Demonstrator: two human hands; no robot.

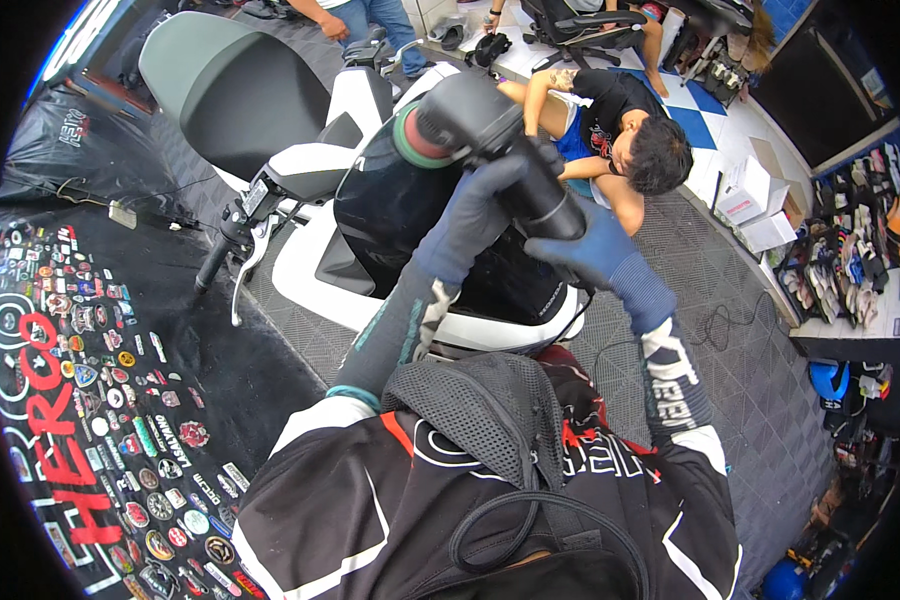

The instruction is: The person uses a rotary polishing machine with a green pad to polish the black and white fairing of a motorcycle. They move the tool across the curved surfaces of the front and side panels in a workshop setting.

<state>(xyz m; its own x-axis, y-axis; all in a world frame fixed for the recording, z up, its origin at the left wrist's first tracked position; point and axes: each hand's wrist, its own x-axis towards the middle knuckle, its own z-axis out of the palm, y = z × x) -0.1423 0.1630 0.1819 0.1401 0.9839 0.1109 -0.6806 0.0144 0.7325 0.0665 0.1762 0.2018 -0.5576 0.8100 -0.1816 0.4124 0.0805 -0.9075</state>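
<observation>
My gloved left hand [477, 213] is closed around the black polisher [548, 198] just behind its head. My gloved right hand [592, 248] wraps the rear end of its dark cylindrical body. At the polisher's head is a round pad [411, 140] with green and red layers, tilted to face left. The pad is over the upper part of the dark windscreen [370, 215] of a white scooter [315, 260]; whether it touches the surface I cannot tell. Parts of my fingers are hidden behind the tool.
The scooter's seat [235, 85] is at the far left, its handlebar grip [210, 255] nearer. Across from me, a person [620, 125] in a black shirt sits low beside the scooter. A sticker-covered black sheet [130, 400] spreads left. White boxes [755, 205] and a display shelf [845, 250] stand right.
</observation>
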